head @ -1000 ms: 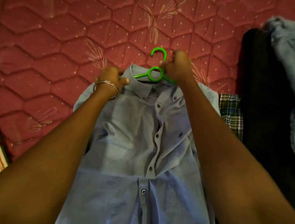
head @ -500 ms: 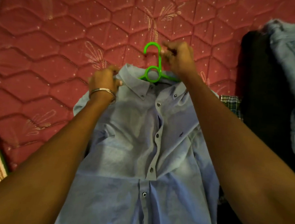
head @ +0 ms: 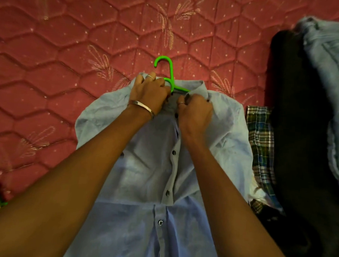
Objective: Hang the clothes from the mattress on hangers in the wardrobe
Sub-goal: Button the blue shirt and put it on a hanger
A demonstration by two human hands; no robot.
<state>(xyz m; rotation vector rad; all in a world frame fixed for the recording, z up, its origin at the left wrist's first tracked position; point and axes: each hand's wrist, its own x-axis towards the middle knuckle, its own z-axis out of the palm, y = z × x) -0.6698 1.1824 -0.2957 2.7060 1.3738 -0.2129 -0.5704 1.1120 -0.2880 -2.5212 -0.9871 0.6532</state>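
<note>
Red quilted mattress (head: 50, 74) fills the left and far side of the view, bare of clothes there; at the lower left edge a pale striped strip shows, too little of it to name. Toward the middle lies the light blue shirt (head: 147, 166), front up and buttoned down its placket, collar pointing away from the person; the green hanger (head: 168, 74) is already inside its neck, only the hook and a short run of one arm showing above the collar. The left hand (head: 149, 92), a metal bangle (head: 144, 107) at its wrist, has its fingers curled round the collar cloth just beside the hanger's neck; the right hand (head: 194, 112) is curled too, fingertips pinching the collar and placket near the top button, though what exactly lies under them I cannot tell. Right of the shirt a plaid garment (head: 259, 138) lies partly tucked under it; then a black garment (head: 292, 133); then pale denim clothing (head: 330, 77) at the far right edge. By my reckoning this shirt is nearly hung, needing only the collar settled before it is carried off; the wardrobe is not in view, and at least three more pieces wait on the mattress, so most of the job is left.
</note>
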